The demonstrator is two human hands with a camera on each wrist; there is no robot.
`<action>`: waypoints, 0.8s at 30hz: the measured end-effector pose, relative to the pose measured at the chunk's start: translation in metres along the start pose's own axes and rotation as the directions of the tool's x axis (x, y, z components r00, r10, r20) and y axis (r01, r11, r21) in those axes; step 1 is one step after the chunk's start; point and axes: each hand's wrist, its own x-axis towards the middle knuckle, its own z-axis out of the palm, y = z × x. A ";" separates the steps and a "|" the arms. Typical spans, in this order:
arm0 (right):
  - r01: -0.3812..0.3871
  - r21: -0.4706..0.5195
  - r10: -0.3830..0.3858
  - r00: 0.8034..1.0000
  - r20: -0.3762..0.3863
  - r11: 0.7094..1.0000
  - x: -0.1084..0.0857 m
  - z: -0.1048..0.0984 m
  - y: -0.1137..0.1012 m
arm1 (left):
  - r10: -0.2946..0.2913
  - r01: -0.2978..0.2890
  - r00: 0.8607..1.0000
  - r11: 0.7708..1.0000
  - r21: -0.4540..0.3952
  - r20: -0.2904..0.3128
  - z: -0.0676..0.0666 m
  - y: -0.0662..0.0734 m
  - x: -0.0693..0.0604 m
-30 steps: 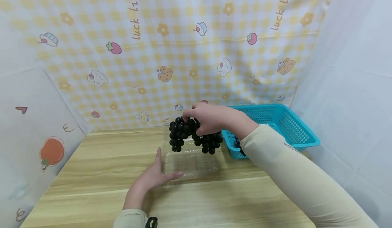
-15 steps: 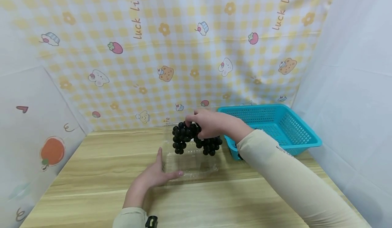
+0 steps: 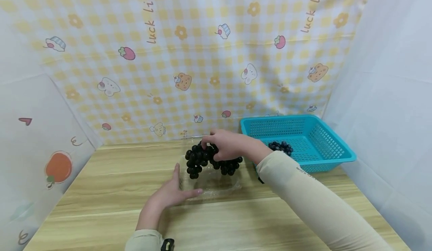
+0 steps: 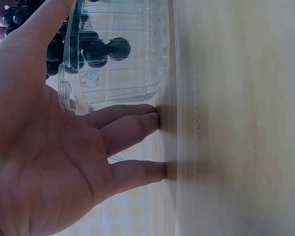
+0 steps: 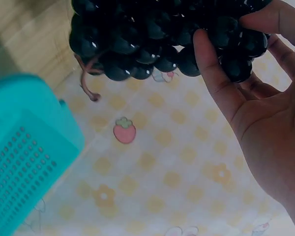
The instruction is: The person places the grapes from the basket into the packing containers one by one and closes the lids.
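Note:
A bunch of dark grapes (image 3: 196, 159) hangs from my right hand (image 3: 229, 145), whose thumb and fingers pinch it from above. In the right wrist view the fingers press into the berries and a brown stem (image 5: 90, 86) sticks out at one end. Under the bunch stands a clear plastic box (image 3: 212, 183); the lowest grapes show through its wall in the left wrist view. My left hand (image 3: 170, 191) rests at the box's near left corner with thumb and fingers spread, the fingertips touching the table in the left wrist view.
To the right stands a turquoise perforated basket (image 3: 324, 146) with another cluster of dark grapes (image 3: 282, 147) in it, partly behind my right sleeve. A checked cloth (image 3: 162, 78) hangs behind the wooden table (image 3: 111, 191), with white sheets at both sides.
My right hand has lowered the bunch toward the clear box. The grapes in the basket have come into view beside my sleeve. My left hand has stayed in place.

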 end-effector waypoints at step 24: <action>-0.063 0.199 0.064 0.998 0.001 0.978 0.027 0.042 0.007 | -0.010 0.010 1.000 1.000 0.005 -0.007 0.001 0.002 0.001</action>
